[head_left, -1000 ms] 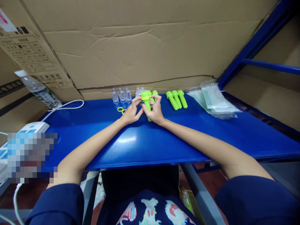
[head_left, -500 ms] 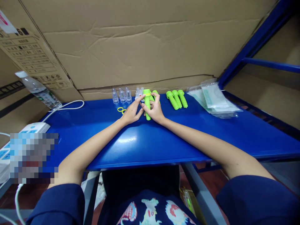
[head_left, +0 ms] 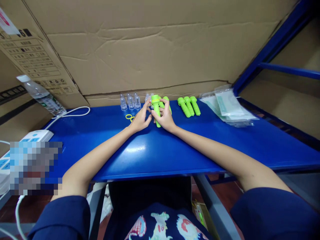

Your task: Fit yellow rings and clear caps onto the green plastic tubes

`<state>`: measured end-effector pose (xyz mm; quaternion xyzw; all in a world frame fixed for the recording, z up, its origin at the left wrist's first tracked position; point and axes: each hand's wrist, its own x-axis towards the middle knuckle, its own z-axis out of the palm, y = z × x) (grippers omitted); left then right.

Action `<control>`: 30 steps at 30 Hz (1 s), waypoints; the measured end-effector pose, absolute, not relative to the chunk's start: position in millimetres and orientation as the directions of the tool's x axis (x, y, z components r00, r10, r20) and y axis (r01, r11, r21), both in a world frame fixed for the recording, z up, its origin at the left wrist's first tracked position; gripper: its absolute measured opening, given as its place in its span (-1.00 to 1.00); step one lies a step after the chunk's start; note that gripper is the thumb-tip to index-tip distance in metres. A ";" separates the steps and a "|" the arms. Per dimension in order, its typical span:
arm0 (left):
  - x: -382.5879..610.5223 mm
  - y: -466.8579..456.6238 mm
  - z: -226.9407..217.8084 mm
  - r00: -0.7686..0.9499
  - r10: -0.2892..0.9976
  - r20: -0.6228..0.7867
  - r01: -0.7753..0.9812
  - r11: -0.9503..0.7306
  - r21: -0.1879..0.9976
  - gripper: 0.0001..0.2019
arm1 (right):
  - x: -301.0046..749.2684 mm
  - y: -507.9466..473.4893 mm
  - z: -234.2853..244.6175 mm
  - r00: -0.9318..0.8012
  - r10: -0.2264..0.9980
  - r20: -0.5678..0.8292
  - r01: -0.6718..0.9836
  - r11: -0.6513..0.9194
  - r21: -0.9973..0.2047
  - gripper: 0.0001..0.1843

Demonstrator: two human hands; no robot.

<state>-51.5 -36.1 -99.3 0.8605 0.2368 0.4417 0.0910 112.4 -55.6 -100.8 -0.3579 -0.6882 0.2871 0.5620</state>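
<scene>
My right hand [head_left: 165, 116] is closed around a lime-green flashlight-shaped plastic piece [head_left: 156, 108], wide head upward and narrow end toward me. A yellow ring [head_left: 155, 100] sits around its head. On the other side my left hand [head_left: 140, 119] is at the head, fingers apart; whether a fingertip touches it is hard to tell. Loose yellow rings [head_left: 128, 116] lie beside my left hand, which partly covers them. Behind my right hand another green piece [head_left: 166, 99] is partly hidden. Three similar green pieces [head_left: 189, 106] lie side by side to the right.
Clear plastic cone-tipped parts [head_left: 130, 102] stand at the back of the blue table [head_left: 160, 150], with more behind my hands. Plastic packets [head_left: 228, 106] lie at the right. A water bottle [head_left: 41, 95], white cable [head_left: 75, 113] and power strip [head_left: 37, 136] are at the left. Cardboard [head_left: 160, 53] forms the back.
My left fingers have drawn back slightly from the green piece's head. The piece has tipped a little to the left in my right hand.
</scene>
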 end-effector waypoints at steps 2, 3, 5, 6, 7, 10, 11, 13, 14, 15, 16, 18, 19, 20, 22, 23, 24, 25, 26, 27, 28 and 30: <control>-51.2 -34.4 -101.0 0.485 0.490 0.724 0.329 -0.870 0.368 -0.28 | 112.9 -54.8 -101.4 -0.112 0.814 0.570 0.172 0.581 -0.796 -0.23; -51.0 -33.9 -101.6 0.487 0.483 0.728 0.322 -0.874 0.365 -0.28 | 113.4 -54.3 -101.6 -0.114 0.813 0.571 0.179 0.582 -0.793 -0.24; -50.7 -33.8 -102.2 0.487 0.463 0.741 0.302 -0.885 0.355 -0.29 | 114.5 -53.3 -101.8 -0.125 0.810 0.572 0.205 0.586 -0.784 -0.27; -50.7 -34.0 -102.3 0.483 0.454 0.749 0.296 -0.889 0.348 -0.30 | 115.0 -52.8 -101.9 -0.130 0.807 0.575 0.219 0.589 -0.778 -0.29; -50.7 -34.4 -102.2 0.477 0.448 0.756 0.296 -0.892 0.342 -0.31 | 115.4 -52.4 -101.8 -0.133 0.803 0.581 0.232 0.595 -0.770 -0.31; -51.0 -36.2 -100.8 0.473 0.444 0.761 0.311 -0.892 0.327 -0.36 | 115.7 -51.9 -101.1 -0.128 0.793 0.596 0.263 0.606 -0.750 -0.37; -51.1 -36.8 -100.0 0.479 0.445 0.757 0.316 -0.892 0.325 -0.36 | 115.6 -52.1 -100.7 -0.125 0.794 0.595 0.276 0.604 -0.748 -0.40; -51.4 -37.9 -98.4 0.498 0.436 0.750 0.315 -0.896 0.312 -0.38 | 115.0 -52.9 -99.8 -0.121 0.801 0.586 0.306 0.591 -0.746 -0.49; -51.4 -38.2 -97.7 0.505 0.429 0.749 0.314 -0.900 0.304 -0.40 | 114.8 -53.4 -99.3 -0.120 0.804 0.582 0.317 0.587 -0.746 -0.52; -51.4 -38.5 -97.2 0.508 0.422 0.751 0.314 -0.902 0.295 -0.42 | 114.7 -53.9 -98.9 -0.121 0.806 0.579 0.321 0.584 -0.746 -0.55; -51.4 -38.6 -96.9 0.507 0.420 0.753 0.315 -0.903 0.291 -0.43 | 114.7 -54.4 -98.5 -0.124 0.807 0.578 0.320 0.584 -0.747 -0.56; -51.1 -38.5 -97.0 0.498 0.426 0.755 0.322 -0.900 0.294 -0.45 | 115.1 -55.4 -97.9 -0.133 0.808 0.574 0.311 0.583 -0.750 -0.56; -50.9 -38.4 -97.3 0.494 0.431 0.756 0.325 -0.897 0.299 -0.46 | 115.5 -55.8 -97.7 -0.141 0.811 0.568 0.310 0.581 -0.753 -0.55; -50.6 -38.3 -97.6 0.490 0.433 0.756 0.325 -0.896 0.302 -0.47 | 115.8 -56.2 -97.5 -0.150 0.815 0.559 0.310 0.576 -0.757 -0.54; -49.9 -38.2 -98.0 0.486 0.430 0.761 0.320 -0.898 0.303 -0.48 | 116.6 -57.0 -97.1 -0.171 0.827 0.536 0.307 0.562 -0.768 -0.50; -49.5 -38.1 -98.1 0.484 0.428 0.763 0.317 -0.899 0.303 -0.49 | 116.9 -57.3 -97.0 -0.182 0.832 0.525 0.299 0.555 -0.777 -0.48; -49.2 -38.1 -98.1 0.483 0.428 0.763 0.316 -0.899 0.304 -0.50 | 117.2 -57.6 -96.9 -0.191 0.836 0.514 0.286 0.549 -0.786 -0.46; -49.0 -38.0 -97.9 0.484 0.429 0.763 0.316 -0.898 0.305 -0.50 | 117.4 -57.7 -97.0 -0.199 0.839 0.506 0.270 0.543 -0.795 -0.44; -48.8 -38.0 -97.7 0.484 0.430 0.762 0.317 -0.898 0.306 -0.50 | 117.6 -57.6 -97.3 -0.201 0.841 0.502 0.253 0.540 -0.803 -0.42; -48.8 -38.0 -97.4 0.486 0.432 0.760 0.317 -0.897 0.307 -0.50 | 117.8 -57.4 -97.6 -0.200 0.840 0.504 0.240 0.541 -0.806 -0.41; -48.8 -37.9 -97.1 0.489 0.432 0.758 0.317 -0.897 0.307 -0.50 | 118.0 -57.1 -98.0 -0.193 0.838 0.511 0.234 0.545 -0.805 -0.41; -49.0 -37.8 -96.6 0.497 0.431 0.753 0.317 -0.898 0.304 -0.50 | 118.4 -56.2 -98.7 -0.174 0.827 0.535 0.252 0.562 -0.787 -0.40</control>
